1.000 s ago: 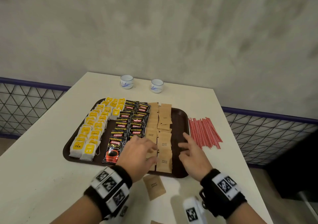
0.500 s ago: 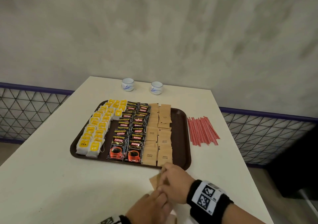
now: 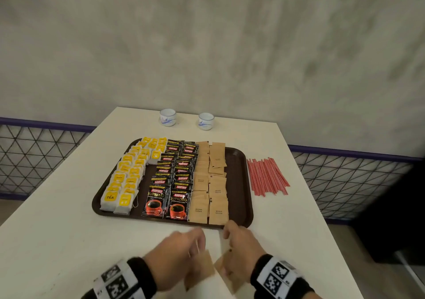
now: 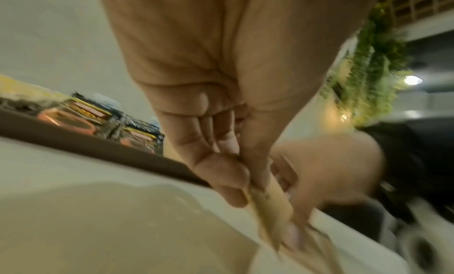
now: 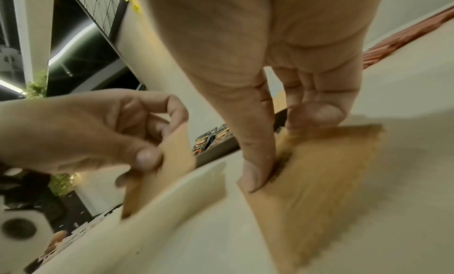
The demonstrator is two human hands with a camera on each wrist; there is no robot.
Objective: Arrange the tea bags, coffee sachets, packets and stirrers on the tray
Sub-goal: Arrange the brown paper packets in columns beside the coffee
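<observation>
The tea bags (image 3: pixel 124 179), Kopiko coffee sachets (image 3: pixel 174 179) and most brown sugar packets (image 3: pixel 210 183) lie in rows on the brown tray (image 3: pixel 239 183), but the red stirrers (image 3: pixel 266 176) are still on the table beside it. A moment ago the hands were together. Now the left hand (image 3: pixel 177 259) and right hand (image 3: pixel 241 250) are apart, each pinching one brown sugar packet just in front of the tray.

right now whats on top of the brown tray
The brown plastic tray carries yellow-tagged white tea bags, black Kopiko coffee sachets and tan brown-sugar packets, in overlapping rows. Its floor beneath them is covered.
</observation>
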